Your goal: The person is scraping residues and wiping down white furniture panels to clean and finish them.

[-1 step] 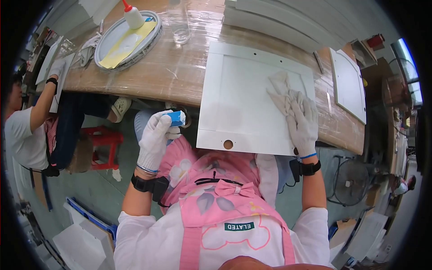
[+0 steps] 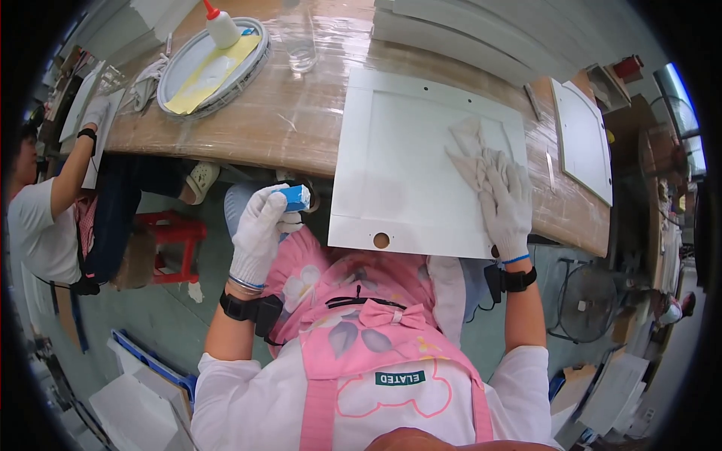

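Observation:
A white cabinet door panel (image 2: 406, 173) lies on the wooden bench, its near edge with a round hole overhanging toward me. My right hand (image 2: 505, 204), in a white glove, presses a white cloth (image 2: 470, 146) flat on the panel's right side. My left hand (image 2: 259, 229), also gloved, is held below the bench edge and grips a small blue block (image 2: 295, 198). Both wrists carry black bands.
A round tray (image 2: 214, 64) with yellow sheet and a glue bottle (image 2: 222, 28) sits at the bench's far left. Another white panel (image 2: 583, 139) lies to the right. A seated person (image 2: 45, 218) works at the left by a red stool (image 2: 174, 240). A fan (image 2: 590, 304) stands lower right.

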Motion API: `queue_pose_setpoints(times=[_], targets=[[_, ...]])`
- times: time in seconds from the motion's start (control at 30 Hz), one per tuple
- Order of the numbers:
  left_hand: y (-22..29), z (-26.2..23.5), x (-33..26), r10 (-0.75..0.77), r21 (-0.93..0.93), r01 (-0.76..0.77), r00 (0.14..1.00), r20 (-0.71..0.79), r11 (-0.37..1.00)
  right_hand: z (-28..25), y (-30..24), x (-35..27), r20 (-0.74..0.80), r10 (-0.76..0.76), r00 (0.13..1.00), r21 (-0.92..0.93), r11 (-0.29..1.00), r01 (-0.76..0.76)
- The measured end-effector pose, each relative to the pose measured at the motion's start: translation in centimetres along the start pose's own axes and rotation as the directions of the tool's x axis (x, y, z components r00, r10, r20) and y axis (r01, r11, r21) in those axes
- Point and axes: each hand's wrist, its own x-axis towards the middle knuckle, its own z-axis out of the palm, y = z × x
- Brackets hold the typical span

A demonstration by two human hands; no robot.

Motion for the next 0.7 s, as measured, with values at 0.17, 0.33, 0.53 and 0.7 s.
queue_pose_setpoints(times=[0.17,0.33,0.53,0.7], targets=[[-0.3,0.0,-0.1,-0.002,0.014,0.002,1.000,0.015,1.000,-0.3,-0.2,0.8,-0.026,0.005,1.000,0.015,1.000,-0.005],[0.3,1.4,-0.1,0.010,0.061,-0.009,1.000,-0.004,0.998,-0.3,2.6,1.3,0.113,0.208,0.972,0.137,0.965,-0.222],[1.5,-0.7,-0.5,0.063,0.122,-0.061,0.998,-0.017,0.991,-7.1,6.8,1.0,0.036,0.555,0.831,0.739,0.545,-0.396],[1.3,-0.2,0.3,0.049,0.128,-0.037,0.995,-0.085,0.991,-14.0,8.0,-3.5,0.144,0.754,0.641,0.894,0.179,-0.411]])
